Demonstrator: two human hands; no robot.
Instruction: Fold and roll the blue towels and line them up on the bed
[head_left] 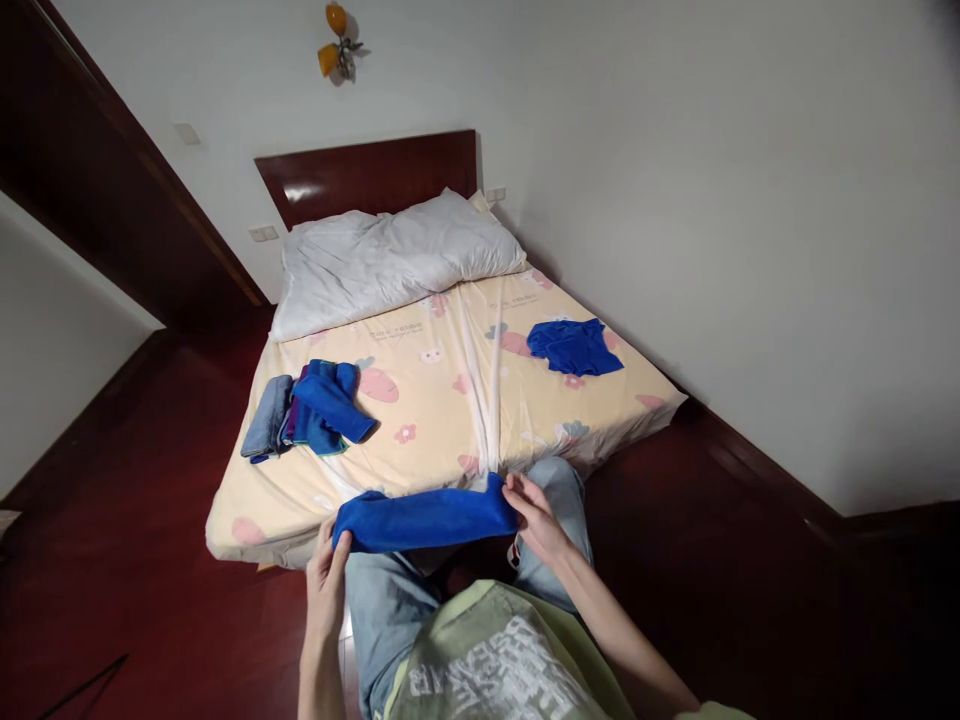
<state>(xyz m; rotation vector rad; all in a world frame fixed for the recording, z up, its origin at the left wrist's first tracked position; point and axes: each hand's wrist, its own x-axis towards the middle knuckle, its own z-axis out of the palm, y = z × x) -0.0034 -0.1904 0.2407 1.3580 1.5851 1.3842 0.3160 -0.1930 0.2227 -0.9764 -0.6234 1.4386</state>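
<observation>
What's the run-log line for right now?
left hand: grips cloth end | right hand: grips other end | blue cloth: folded strip, held up | bed: folded cloths, crumpled cloth

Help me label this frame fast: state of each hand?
Left hand: closed on one end of the blue cloth.
Right hand: closed on the other end.

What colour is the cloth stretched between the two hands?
Solid blue, seen best in the head view.
</observation>
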